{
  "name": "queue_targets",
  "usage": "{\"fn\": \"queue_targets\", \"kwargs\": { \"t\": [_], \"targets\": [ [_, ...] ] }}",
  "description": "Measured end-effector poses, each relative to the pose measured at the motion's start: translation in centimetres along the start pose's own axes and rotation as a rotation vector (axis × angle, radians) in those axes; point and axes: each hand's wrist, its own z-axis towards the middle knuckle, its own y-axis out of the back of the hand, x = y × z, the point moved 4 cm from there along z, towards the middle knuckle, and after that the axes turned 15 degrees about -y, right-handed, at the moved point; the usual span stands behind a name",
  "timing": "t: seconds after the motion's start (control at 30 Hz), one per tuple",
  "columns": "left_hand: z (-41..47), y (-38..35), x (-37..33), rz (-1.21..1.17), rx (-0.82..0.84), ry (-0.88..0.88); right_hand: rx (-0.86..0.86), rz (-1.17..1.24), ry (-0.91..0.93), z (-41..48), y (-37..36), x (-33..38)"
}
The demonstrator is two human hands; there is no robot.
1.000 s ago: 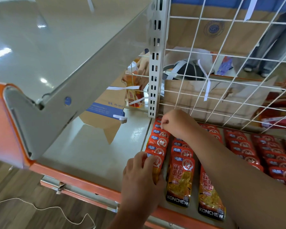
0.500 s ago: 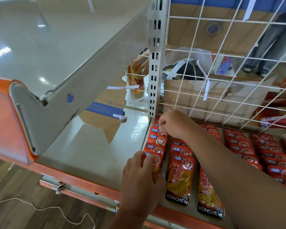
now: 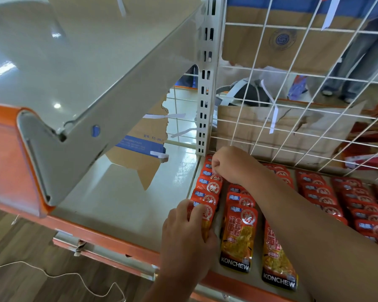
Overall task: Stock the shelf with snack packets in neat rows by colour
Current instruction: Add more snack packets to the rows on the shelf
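Red and orange snack packets lie in overlapping rows on the grey shelf (image 3: 122, 205). The leftmost row (image 3: 208, 188) runs from the shelf's front edge back to the wire grid. My left hand (image 3: 187, 240) lies over the front packet (image 3: 205, 221) of that row, fingers curled on its top. My right hand (image 3: 229, 163) is closed at the back of the same row, pinching a packet's top edge. Two neighbouring rows (image 3: 240, 232) show KONCHEW labels at the front. More red rows (image 3: 345, 201) fill the shelf to the right, partly hidden by my right forearm.
A tilted upper shelf (image 3: 79, 68) with an orange front rail overhangs the left. A slotted upright post (image 3: 206, 83) and a white wire grid (image 3: 292, 94) back the shelf. Cardboard (image 3: 144, 149) and a person's legs (image 3: 354, 62) show behind. A white cable (image 3: 59, 275) lies on the wooden floor.
My right hand has shifted slightly forward along the back of the leftmost row. My left hand stays on the front packet. The orange packet seen behind the grid is gone from view.
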Motion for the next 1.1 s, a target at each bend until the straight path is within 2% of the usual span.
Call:
{"fn": "queue_targets", "kwargs": {
  "t": [0.5,0.8,1.0,1.1],
  "targets": [
    [-0.3,-0.3,0.1,0.018,0.021,0.004,-0.002,0.015,-0.014,0.1,0.6,-0.9],
    [-0.3,0.1,0.0,-0.018,-0.006,-0.02,-0.104,0.115,-0.073,-1.0,3.8,-4.2],
    [-0.4,0.7,-1.1,-0.027,-0.127,-0.161,-0.135,0.128,-0.139,-2.3,5.5,-8.4],
    [-0.2,0.1,-3.8,-0.06,-0.111,-0.276,-0.112,0.103,-0.156,-2.5,5.5,-9.4]
  ]
}}
